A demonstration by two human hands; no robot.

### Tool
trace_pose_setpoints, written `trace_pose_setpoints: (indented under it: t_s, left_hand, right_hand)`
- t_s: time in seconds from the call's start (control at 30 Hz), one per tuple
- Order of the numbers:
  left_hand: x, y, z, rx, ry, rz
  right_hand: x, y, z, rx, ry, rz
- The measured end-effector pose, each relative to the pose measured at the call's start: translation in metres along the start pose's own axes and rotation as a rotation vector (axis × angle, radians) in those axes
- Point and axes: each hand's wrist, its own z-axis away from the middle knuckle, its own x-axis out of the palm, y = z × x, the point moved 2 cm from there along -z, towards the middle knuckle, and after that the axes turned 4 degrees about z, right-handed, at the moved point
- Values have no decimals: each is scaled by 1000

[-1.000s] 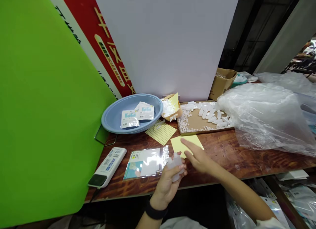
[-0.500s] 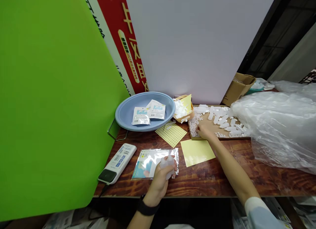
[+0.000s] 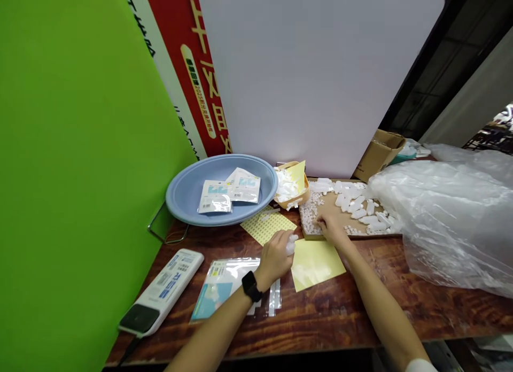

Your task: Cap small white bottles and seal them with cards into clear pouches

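My left hand (image 3: 276,253), wearing a black watch, is closed around translucent white plastic pieces (image 3: 292,245) that poke out past its fingers. It hovers over the table between a clear plastic bag with a printed blue card (image 3: 214,296) and a plain yellow sheet (image 3: 316,262). My right hand (image 3: 332,232) reaches into a shallow cardboard tray (image 3: 336,211), fingers pinched together at the heap of tiny white pieces (image 3: 308,217) on its left side. What those fingertips hold is too small to tell. Longer translucent pieces (image 3: 356,205) lie farther right in the tray.
A blue basin (image 3: 182,201) with several printed packets stands back left, beside a small basket (image 3: 303,195) of white bits. A dotted yellow sticker sheet (image 3: 276,226) lies in front. A white device (image 3: 164,292) sits left; crumpled clear plastic (image 3: 449,222) covers the right.
My left hand has moved up and right, off the plastic bag, and turned over with the white pieces still in it. My right hand stays at the tiny pieces. The view has shifted slightly.
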Motion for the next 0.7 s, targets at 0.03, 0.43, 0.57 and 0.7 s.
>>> trace_pose_setpoints:
  t_s: [0.03,0.43,0.57,0.7]
  left_hand:
    - [3,-5,1,26,26,-35]
    - [16,-23,6,65,51,-200]
    - [16,-20,7,82,29,-210]
    - [16,-21,5,4,36,-93]
  right_hand:
    - [0,3,0,11,27,-7]
    - [-9,2,6,2,-84,-13]
    - [-7,0,6,29,-60,-11]
    - [-7,4,7,83,46,-51]
